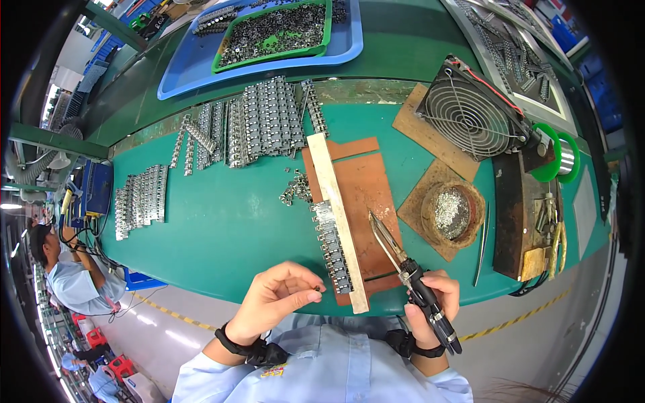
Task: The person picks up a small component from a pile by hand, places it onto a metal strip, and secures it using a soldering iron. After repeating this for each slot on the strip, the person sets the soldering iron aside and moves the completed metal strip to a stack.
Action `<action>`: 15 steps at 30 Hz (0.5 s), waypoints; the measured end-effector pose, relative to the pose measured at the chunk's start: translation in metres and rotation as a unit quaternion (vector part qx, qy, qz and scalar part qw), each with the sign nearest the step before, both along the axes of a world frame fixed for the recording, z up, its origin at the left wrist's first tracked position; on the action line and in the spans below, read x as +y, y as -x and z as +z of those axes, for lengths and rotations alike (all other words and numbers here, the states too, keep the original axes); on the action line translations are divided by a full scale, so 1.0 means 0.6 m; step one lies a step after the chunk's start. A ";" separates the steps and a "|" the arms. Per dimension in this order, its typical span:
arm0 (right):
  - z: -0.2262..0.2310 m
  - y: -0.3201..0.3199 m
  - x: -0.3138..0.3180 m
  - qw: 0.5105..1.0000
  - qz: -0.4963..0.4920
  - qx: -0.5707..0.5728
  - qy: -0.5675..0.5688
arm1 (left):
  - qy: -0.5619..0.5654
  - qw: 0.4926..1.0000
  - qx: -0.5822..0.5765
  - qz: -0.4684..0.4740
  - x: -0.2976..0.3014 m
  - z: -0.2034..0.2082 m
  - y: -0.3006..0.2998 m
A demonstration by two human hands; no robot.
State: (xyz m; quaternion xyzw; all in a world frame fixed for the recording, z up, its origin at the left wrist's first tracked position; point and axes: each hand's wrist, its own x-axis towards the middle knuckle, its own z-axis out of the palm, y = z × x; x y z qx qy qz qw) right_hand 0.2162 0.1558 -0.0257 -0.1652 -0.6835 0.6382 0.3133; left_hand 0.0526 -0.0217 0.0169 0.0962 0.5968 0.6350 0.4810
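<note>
My left hand (279, 299) is at the front edge of the green bench, its thumb and fingers pinched on a small dark metal part (318, 289). In my right hand (435, 305) is a soldering iron (420, 287) with a black handle and two long metal prongs, which point up and left over a brown board (363, 195). Between my hands a pale wooden strip (339, 228) lies lengthwise across that board. A row of small metal connectors (330, 248) runs along its left side. Several loose metal parts (295, 188) are heaped beyond the row.
Racks of connector strips (269, 121) stand at the back, with another group (142, 198) at left. A blue tray (178, 70) holds a green tray (328, 40) of small parts. On the right are a fan (470, 111), a round pot (480, 211) and a wire spool (568, 158).
</note>
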 end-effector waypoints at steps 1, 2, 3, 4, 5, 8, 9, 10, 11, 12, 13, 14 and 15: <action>0.001 0.000 -0.001 1.000 -0.001 -0.002 -0.001 | -0.002 1.000 0.000 0.001 0.000 -0.003 -0.001; 0.002 0.000 -0.001 1.000 -0.002 -0.004 -0.002 | -0.017 1.000 0.025 -0.005 0.000 -0.009 -0.003; 0.003 0.000 -0.002 1.000 -0.004 -0.007 -0.003 | -0.031 0.998 0.049 -0.011 0.001 -0.015 -0.004; 0.003 0.000 -0.002 1.000 -0.005 -0.009 -0.003 | -0.044 0.996 0.074 -0.016 0.001 -0.019 -0.005; 0.004 0.001 -0.003 1.000 -0.006 -0.011 -0.004 | -0.046 0.996 0.074 -0.015 0.001 -0.022 -0.005; 0.005 0.003 -0.004 1.000 -0.010 -0.019 -0.005 | -0.025 0.996 0.086 -0.028 0.004 -0.027 -0.004; 0.005 0.003 -0.003 1.000 -0.011 -0.023 -0.005 | -0.026 0.996 0.085 -0.027 0.006 -0.028 -0.004; 0.005 0.003 -0.003 1.000 -0.012 -0.026 -0.006 | -0.029 0.996 0.084 -0.021 0.009 -0.027 -0.004; 0.005 0.003 -0.002 0.999 -0.013 -0.029 -0.005 | -0.032 0.996 0.083 -0.015 0.012 -0.027 -0.003; 0.005 0.003 -0.002 0.999 -0.014 -0.032 -0.005 | -0.035 0.996 0.082 -0.009 0.014 -0.027 -0.002; 0.005 0.003 -0.001 0.999 -0.015 -0.035 -0.005 | -0.035 0.996 0.081 -0.008 0.015 -0.028 -0.003; 0.005 0.004 -0.002 0.999 -0.017 -0.039 -0.003 | -0.036 0.996 0.076 -0.014 0.016 -0.028 -0.002; 0.004 0.004 -0.002 0.999 -0.018 -0.042 -0.002 | -0.037 0.997 0.071 -0.020 0.017 -0.028 -0.002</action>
